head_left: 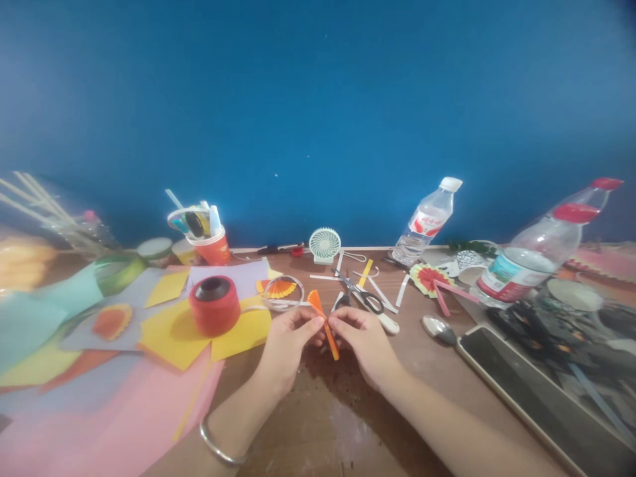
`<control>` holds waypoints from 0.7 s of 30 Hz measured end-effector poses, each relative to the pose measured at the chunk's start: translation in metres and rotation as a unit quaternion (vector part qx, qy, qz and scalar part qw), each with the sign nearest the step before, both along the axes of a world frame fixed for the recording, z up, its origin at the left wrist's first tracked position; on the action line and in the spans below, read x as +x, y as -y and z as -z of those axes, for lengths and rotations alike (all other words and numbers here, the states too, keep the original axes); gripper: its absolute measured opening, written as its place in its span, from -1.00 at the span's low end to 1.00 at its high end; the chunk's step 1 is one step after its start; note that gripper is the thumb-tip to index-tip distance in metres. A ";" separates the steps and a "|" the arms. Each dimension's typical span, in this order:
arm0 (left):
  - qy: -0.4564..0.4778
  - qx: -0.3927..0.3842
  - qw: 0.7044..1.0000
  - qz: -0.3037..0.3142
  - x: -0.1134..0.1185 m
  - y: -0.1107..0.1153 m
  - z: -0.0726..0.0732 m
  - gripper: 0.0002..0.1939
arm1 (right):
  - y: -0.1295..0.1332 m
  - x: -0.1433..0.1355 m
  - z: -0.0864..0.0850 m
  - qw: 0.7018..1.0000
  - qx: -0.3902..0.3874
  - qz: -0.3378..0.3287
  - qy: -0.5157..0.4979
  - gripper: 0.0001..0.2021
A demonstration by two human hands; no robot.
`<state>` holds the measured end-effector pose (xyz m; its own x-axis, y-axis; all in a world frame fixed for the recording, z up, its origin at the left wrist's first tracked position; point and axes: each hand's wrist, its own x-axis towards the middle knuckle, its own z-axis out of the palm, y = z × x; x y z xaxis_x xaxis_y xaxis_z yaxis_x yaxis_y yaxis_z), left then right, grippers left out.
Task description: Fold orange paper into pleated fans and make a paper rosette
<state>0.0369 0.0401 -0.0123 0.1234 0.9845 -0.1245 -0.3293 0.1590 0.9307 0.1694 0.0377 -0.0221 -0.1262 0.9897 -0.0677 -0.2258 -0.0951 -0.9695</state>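
A: While checking for open room, look where?

B: Down between the forearms (437,417), onto bare tabletop (318,414). Hemmed in on the left by pink paper (134,411), yellow paper (176,346) and a red tape roll (213,313); on the right, by a phone (536,397) and a spoon (439,329). Bounded at the far edge by a blue wall (318,119). Just past the right hand (362,336), crowded by scissors (358,291) and white strips (383,293)

A: Able to read any labels?

B: Hardly. Make out red print on the white-capped bottle (426,217), too blurred to spell out. Unable to read the blue-and-red label (514,268) on the nearer red-capped bottle (554,242)

A: And the grip?

B: Pinching on both sides, nearly closed, with the fingertips of the left hand (291,338) and of the right pressed to a narrow piece of folded orange paper (328,334). Held above the tabletop, midway between the hands, tilted, flared at the upper end and poking out below the pinch at the lower
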 end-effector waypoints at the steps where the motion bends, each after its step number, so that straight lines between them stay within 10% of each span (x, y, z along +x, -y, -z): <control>1: -0.004 0.000 1.000 0.001 0.000 0.000 0.001 -0.90 | 0.001 0.000 -0.001 1.000 -0.004 0.004 -0.005 -0.83; 10: -0.014 0.000 1.000 -0.009 0.000 0.000 0.002 -0.90 | 0.001 0.000 -0.002 0.998 0.005 0.020 0.052 -0.83; 21: 0.044 -0.089 0.995 -0.004 0.002 0.003 0.001 -0.87 | 0.011 0.004 -0.008 0.920 0.239 0.091 0.296 -0.90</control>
